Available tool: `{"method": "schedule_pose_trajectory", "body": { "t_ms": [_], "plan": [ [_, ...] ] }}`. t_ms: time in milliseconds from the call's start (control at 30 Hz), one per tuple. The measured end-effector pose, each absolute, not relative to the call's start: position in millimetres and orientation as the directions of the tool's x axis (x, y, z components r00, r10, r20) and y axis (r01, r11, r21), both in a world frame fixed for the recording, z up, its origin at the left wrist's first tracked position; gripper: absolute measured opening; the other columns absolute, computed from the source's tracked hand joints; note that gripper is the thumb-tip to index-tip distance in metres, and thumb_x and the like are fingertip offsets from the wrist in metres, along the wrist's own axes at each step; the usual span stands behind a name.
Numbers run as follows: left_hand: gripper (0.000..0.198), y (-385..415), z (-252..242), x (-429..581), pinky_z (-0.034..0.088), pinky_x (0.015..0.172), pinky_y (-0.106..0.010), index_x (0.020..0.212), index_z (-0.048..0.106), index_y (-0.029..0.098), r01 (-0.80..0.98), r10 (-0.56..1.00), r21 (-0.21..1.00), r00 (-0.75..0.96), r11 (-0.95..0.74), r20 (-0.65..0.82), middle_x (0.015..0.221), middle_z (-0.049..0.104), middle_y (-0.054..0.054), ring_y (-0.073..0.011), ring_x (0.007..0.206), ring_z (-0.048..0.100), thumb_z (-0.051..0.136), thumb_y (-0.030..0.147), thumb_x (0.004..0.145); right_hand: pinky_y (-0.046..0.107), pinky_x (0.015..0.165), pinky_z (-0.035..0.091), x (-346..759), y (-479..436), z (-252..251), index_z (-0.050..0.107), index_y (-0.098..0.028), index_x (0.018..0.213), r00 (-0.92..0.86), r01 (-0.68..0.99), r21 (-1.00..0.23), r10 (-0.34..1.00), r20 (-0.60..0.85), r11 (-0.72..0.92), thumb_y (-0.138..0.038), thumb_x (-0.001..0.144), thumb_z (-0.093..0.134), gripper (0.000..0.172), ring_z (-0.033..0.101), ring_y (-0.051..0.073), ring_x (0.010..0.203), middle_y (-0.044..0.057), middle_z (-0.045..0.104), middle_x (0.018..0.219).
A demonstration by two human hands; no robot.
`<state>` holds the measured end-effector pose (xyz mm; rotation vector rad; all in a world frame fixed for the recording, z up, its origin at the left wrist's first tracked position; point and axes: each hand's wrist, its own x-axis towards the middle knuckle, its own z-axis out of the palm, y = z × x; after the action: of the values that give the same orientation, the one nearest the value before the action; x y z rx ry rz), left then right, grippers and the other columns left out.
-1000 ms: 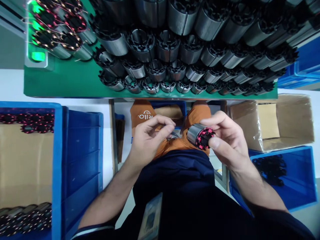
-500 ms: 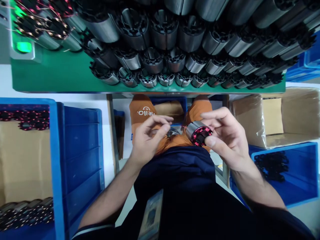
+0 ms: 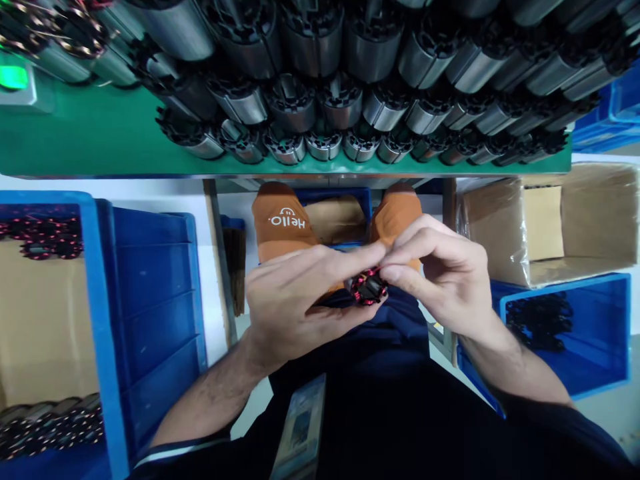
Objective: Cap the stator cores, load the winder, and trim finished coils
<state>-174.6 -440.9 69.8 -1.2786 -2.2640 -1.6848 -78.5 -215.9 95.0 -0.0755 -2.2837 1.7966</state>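
Orange left trouser leg (image 3: pixel 273 201): carries the word "Hello." (image 3: pixel 287 221) in white, upside down in the view.
Smiley (image 3: pixel 287 211): a small white sign beside the lettering.
Badge (image 3: pixel 300 427) on dark top (image 3: pixel 390 420): markings too blurred to read.

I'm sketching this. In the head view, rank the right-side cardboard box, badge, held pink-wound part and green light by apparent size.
1. Cardboard box
2. Badge, cut off below
3. Held pink-wound part, partly hidden by the left hand
4. Green light

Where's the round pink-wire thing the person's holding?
In the head view, the pink-wired part is near the middle, gripped by the left hand, with the right hand at its upper right.
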Motion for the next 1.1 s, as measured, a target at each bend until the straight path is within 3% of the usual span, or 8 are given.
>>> {"method": "schedule_pose_trajectory", "body": {
  "t_ms": [100, 167, 300, 467, 600, 733, 867, 1100],
  "plan": [
    [0.039, -438, 75, -173, 0.067, 0.064, -0.035, 0.123, 0.090, 0.038, 0.611, 0.495, 0.775, -0.730, 0.164, 0.471, 0.106, 0.092, 0.004, -0.0178, 0.080, 0.083, 0.111, 0.046, 0.092, 0.041, 0.088, 0.067, -75, -212, 86, 0.095, -0.036, 0.108, -0.900, -0.115, -0.971, 0.392, 0.191, 0.210, -0.032, 0.108, 0.098, 0.004, 0.072, 0.022, 0.089, 0.000, 0.080, 0.093],
    [0.033, -436, 80, -172, 0.066, 0.067, -0.038, 0.120, 0.090, 0.040, 0.587, 0.457, 0.782, -0.765, 0.208, 0.453, 0.104, 0.090, 0.005, -0.0190, 0.080, 0.080, 0.109, 0.048, 0.094, 0.045, 0.095, 0.068, -71, -212, 83, 0.096, -0.038, 0.111, -0.832, -0.138, -0.966, 0.502, 0.234, 0.221, -0.042, 0.109, 0.097, 0.004, 0.069, 0.023, 0.088, 0.001, 0.077, 0.093],
    [0.030, -431, 86, -172, 0.070, 0.076, -0.041, 0.124, 0.089, 0.043, 0.570, 0.444, 0.796, -0.779, 0.205, 0.443, 0.110, 0.090, 0.005, -0.0209, 0.088, 0.080, 0.105, 0.050, 0.100, 0.053, 0.101, 0.072, -60, -217, 88, 0.096, -0.042, 0.129, -0.889, -0.147, -0.916, 0.356, 0.288, 0.374, -0.046, 0.096, 0.109, 0.036, 0.075, 0.030, 0.099, 0.006, 0.082, 0.108],
    [0.034, -428, 85, -173, 0.071, 0.076, -0.038, 0.129, 0.087, 0.040, 0.603, 0.484, 0.778, -0.742, 0.177, 0.465, 0.111, 0.088, 0.003, -0.0187, 0.091, 0.081, 0.105, 0.043, 0.100, 0.054, 0.105, 0.074, -56, -217, 97, 0.097, -0.042, 0.117, -0.907, -0.132, -0.884, 0.305, 0.290, 0.448, -0.039, 0.103, 0.102, 0.016, 0.077, 0.028, 0.099, 0.005, 0.083, 0.107],
    [0.030, -420, 86, -173, 0.074, 0.093, -0.040, 0.133, 0.080, 0.031, 0.623, 0.514, 0.772, -0.706, 0.123, 0.487, 0.119, 0.085, -0.004, -0.0208, 0.107, 0.083, 0.095, 0.040, 0.109, 0.058, 0.115, 0.072, -62, -214, 97, 0.097, -0.041, 0.113, -0.871, -0.158, -0.853, 0.337, 0.357, 0.497, -0.041, 0.101, 0.103, 0.014, 0.077, 0.029, 0.101, 0.005, 0.082, 0.106],
    [0.021, -413, 86, -173, 0.073, 0.108, -0.045, 0.130, 0.072, 0.028, 0.615, 0.543, 0.782, -0.693, 0.100, 0.475, 0.125, 0.079, -0.010, -0.0260, 0.125, 0.080, 0.084, 0.034, 0.114, 0.047, 0.094, 0.076, -64, -233, 92, 0.097, -0.040, 0.113, -0.868, -0.068, -0.976, 0.470, 0.160, 0.206, -0.044, 0.106, 0.099, 0.008, 0.079, 0.025, 0.094, 0.004, 0.083, 0.101],
    [0.028, -412, 78, -173, 0.071, 0.101, -0.045, 0.116, 0.072, 0.029, 0.678, 0.501, 0.722, -0.676, 0.135, 0.541, 0.118, 0.077, -0.010, -0.0269, 0.109, 0.079, 0.096, 0.038, 0.105, 0.038, 0.093, 0.078, -59, -255, 80, 0.096, -0.046, 0.136, -0.907, 0.022, -0.979, 0.408, -0.106, -0.204, -0.039, 0.105, 0.102, 0.033, 0.087, 0.020, 0.098, 0.000, 0.092, 0.113],
    [0.031, -405, 54, -167, 0.064, 0.084, -0.040, 0.129, 0.071, 0.028, 0.802, 0.479, 0.580, -0.569, 0.142, 0.669, 0.119, 0.076, -0.010, -0.0251, 0.097, 0.071, 0.086, 0.026, 0.101, 0.037, 0.086, 0.078, -57, -255, 75, 0.099, -0.040, 0.110, -0.881, 0.050, -0.978, 0.453, -0.140, -0.204, -0.046, 0.101, 0.105, 0.012, 0.087, 0.021, 0.094, 0.000, 0.092, 0.104]
  ]
}}
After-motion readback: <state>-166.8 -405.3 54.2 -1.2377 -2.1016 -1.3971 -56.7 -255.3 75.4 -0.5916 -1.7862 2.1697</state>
